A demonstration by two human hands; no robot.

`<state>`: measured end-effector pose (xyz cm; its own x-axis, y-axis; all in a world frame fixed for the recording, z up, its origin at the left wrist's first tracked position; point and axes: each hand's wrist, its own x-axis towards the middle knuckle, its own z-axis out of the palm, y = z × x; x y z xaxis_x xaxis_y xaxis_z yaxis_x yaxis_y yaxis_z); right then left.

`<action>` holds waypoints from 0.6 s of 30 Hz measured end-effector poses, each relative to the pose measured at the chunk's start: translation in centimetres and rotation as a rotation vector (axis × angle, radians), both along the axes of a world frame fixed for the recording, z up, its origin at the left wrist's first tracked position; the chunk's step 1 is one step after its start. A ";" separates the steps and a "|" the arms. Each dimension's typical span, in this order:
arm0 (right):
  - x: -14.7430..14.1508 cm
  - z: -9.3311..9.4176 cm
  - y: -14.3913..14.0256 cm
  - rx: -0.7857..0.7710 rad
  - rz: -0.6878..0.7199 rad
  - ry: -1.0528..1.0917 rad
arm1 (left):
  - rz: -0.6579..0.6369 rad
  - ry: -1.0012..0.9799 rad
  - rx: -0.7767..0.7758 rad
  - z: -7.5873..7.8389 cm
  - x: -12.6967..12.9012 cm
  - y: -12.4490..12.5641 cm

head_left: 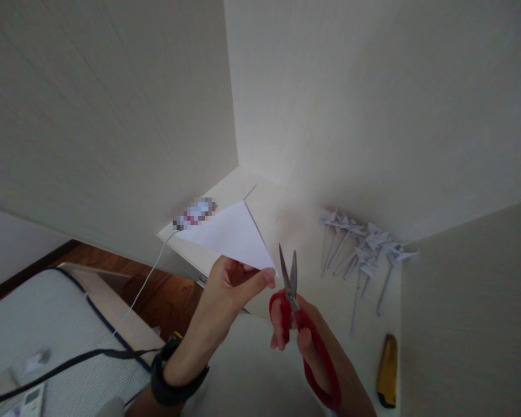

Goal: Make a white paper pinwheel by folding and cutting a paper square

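My left hand [226, 295] pinches the lower edge of a white folded paper triangle [230, 236] and holds it up over the desk. A black band sits on that wrist. My right hand [306, 339] grips red-handled scissors [296, 313]. The blades point up, slightly parted, just right of the paper's near corner and not touching it.
A pale desk [286, 214] sits in a corner between light walls. Several folded white paper pieces [362, 246] lie at its right. A yellow utility knife [387, 370] lies near the front right. A white cable [145, 284] hangs off the desk's left edge above a wooden floor and a mattress [47, 324].
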<state>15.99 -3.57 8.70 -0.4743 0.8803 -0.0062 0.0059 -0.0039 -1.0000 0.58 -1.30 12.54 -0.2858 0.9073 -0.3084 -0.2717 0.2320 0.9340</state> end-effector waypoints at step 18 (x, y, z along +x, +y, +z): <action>0.1 0.9 -0.1 -0.035 -0.068 -0.113 | -0.001 0.035 0.027 0.5 0.4 0.1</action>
